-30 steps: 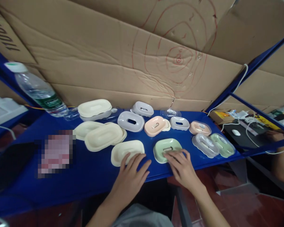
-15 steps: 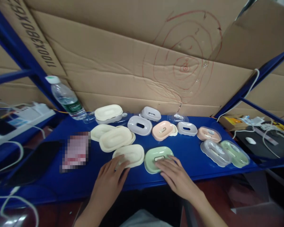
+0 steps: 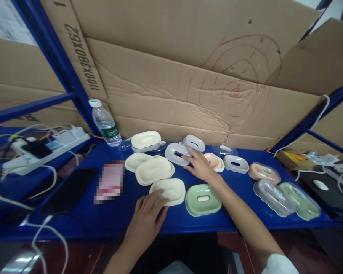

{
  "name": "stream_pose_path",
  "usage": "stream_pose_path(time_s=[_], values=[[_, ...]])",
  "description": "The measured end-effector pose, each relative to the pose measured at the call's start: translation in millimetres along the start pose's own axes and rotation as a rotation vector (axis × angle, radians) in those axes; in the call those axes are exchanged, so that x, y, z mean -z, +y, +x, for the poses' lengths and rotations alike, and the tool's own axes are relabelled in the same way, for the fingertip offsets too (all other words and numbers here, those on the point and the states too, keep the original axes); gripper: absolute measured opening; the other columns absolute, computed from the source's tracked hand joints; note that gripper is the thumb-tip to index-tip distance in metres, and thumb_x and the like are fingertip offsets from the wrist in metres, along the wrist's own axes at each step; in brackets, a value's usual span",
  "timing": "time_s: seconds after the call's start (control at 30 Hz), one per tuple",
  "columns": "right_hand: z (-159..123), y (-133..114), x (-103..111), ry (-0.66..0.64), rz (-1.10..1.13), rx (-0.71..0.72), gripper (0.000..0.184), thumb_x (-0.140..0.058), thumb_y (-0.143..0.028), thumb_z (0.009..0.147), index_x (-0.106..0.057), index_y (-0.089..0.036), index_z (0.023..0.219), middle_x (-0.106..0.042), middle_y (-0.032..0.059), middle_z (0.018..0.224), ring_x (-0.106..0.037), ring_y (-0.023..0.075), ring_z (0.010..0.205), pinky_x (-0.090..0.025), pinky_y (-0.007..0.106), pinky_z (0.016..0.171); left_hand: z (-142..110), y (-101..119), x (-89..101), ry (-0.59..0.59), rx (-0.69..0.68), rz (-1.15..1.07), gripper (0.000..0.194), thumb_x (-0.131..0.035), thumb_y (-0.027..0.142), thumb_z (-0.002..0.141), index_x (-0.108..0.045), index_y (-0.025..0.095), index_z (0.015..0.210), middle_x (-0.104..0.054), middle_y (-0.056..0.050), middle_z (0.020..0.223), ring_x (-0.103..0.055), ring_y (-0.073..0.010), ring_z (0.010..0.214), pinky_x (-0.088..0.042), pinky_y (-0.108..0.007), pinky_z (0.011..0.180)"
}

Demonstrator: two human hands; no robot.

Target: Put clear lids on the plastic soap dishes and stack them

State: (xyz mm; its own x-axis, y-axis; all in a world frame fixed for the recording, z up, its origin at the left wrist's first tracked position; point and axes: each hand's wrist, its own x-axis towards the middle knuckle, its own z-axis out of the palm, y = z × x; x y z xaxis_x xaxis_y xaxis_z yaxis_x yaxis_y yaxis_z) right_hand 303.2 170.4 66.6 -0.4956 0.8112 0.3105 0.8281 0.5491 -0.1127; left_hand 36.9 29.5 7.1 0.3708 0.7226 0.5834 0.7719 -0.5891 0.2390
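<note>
My left hand [image 3: 151, 211] rests with spread fingers on the front end of a cream oval tray [image 3: 175, 189]. Reaching further back, my right hand [image 3: 199, 163] touches the right side of a grey soap dish [image 3: 173, 151] that has a slot in its top; the fingers are apart. Below my right forearm sits a green soap dish [image 3: 192, 201] with a small whitish bar in its slot. More cream trays [image 3: 153, 171] overlap behind my left hand. A peach dish [image 3: 214, 160] is partly covered by my right hand.
Another grey dish [image 3: 236, 163] and lidded boxes in peach [image 3: 264, 173], grey [image 3: 273, 196] and green [image 3: 304, 203] stand on the right. A water bottle [image 3: 106, 125] stands at the back left. A black phone [image 3: 70, 190] and a blurred pink packet [image 3: 110, 180] lie left.
My right hand has left the green soap dish and moved back to the grey one. The small bar in the green dish now shows. My left hand stays on the cream tray.
</note>
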Motion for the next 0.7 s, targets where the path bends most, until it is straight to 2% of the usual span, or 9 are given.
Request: stream_pose_path(time_s=[0.13,0.23,0.3,0.37,0.43,0.5,0.6,0.7], values=[[-22.3,11.4,13.7,0.099,0.034,-0.017,0.046,-0.062,-0.026,0.101,-0.062,-0.023,0.146,-0.036,0.0149,0.170,-0.036,0.0354,0.156,-0.036,0.058,0.122,0.8,3.3,0.9,-0.009,0.015,0.002,0.022,-0.056,0.019,0.102,-0.071,0.027,0.115,-0.069,-0.010,0.134,-0.068,-0.0251,0.118,-0.051,-0.043,0.096],[-43.7,24.3,23.9,0.128,0.116,-0.007,0.039,-0.050,-0.028,0.106,-0.065,-0.026,0.142,-0.052,0.0121,0.160,-0.048,0.0299,0.148,-0.040,0.055,0.120,-0.1,5.9,1.6,-0.010,0.034,0.016,0.024,-0.056,0.019,0.102,-0.071,0.028,0.118,-0.070,-0.009,0.134,-0.067,-0.0251,0.118,-0.049,-0.044,0.100],[-53.3,35.4,22.3,0.151,0.168,-0.020,0.037,-0.045,-0.031,0.108,-0.069,-0.027,0.136,-0.065,0.0108,0.147,-0.057,0.0278,0.139,-0.043,0.054,0.117,3.0,6.3,5.4,0.022,0.041,0.036,0.026,-0.056,0.020,0.102,-0.070,0.029,0.122,-0.071,-0.009,0.133,-0.067,-0.0262,0.120,-0.044,-0.048,0.106],[-57.6,46.3,15.1,0.183,0.188,-0.056,0.037,-0.044,-0.033,0.108,-0.071,-0.026,0.132,-0.071,0.0108,0.137,-0.062,0.0281,0.133,-0.045,0.054,0.115,14.6,3.7,13.4,0.075,0.041,0.058,0.028,-0.057,0.022,0.102,-0.069,0.030,0.126,-0.071,-0.008,0.132,-0.066,-0.0276,0.122,-0.039,-0.052,0.111],[-58.2,54.2,6.7,0.200,0.190,-0.085,0.037,-0.045,-0.035,0.108,-0.073,-0.025,0.130,-0.073,0.0112,0.133,-0.062,0.0286,0.132,-0.046,0.054,0.114,38.4,-3.7,23.5,0.118,0.050,0.075,0.029,-0.056,0.023,0.102,-0.069,0.030,0.127,-0.071,-0.008,0.133,-0.066,-0.0283,0.122,-0.037,-0.053,0.113],[-57.4,57.3,0.9,0.189,0.188,-0.091,0.036,-0.046,-0.036,0.107,-0.073,-0.024,0.128,-0.072,0.0117,0.136,-0.061,0.0284,0.133,-0.045,0.053,0.114,74.6,-16.1,30.3,0.132,0.095,0.089,0.031,-0.053,0.026,0.103,-0.068,0.027,0.130,-0.071,-0.010,0.135,-0.064,-0.0297,0.125,-0.039,-0.051,0.112],[-57.2,55.3,-0.6,0.169,0.182,-0.108,0.035,-0.046,-0.034,0.107,-0.073,-0.023,0.127,-0.070,0.0124,0.139,-0.059,0.0280,0.135,-0.041,0.052,0.116,139.8,-39.6,23.5,0.021,0.126,0.096,0.038,-0.048,0.021,0.101,-0.065,0.020,0.135,-0.069,-0.013,0.138,-0.062,-0.0310,0.128,-0.045,-0.046,0.106],[-58.4,51.8,2.7,0.174,0.188,-0.138,0.033,-0.046,-0.031,0.106,-0.074,-0.023,0.124,-0.070,0.0124,0.138,-0.059,0.0279,0.135,-0.039,0.052,0.115,195.6,-56.9,1.3,-0.157,0.159,0.105,0.037,-0.050,0.016,0.097,-0.069,0.017,0.129,-0.071,-0.014,0.137,-0.063,-0.0307,0.127,-0.044,-0.046,0.109]])
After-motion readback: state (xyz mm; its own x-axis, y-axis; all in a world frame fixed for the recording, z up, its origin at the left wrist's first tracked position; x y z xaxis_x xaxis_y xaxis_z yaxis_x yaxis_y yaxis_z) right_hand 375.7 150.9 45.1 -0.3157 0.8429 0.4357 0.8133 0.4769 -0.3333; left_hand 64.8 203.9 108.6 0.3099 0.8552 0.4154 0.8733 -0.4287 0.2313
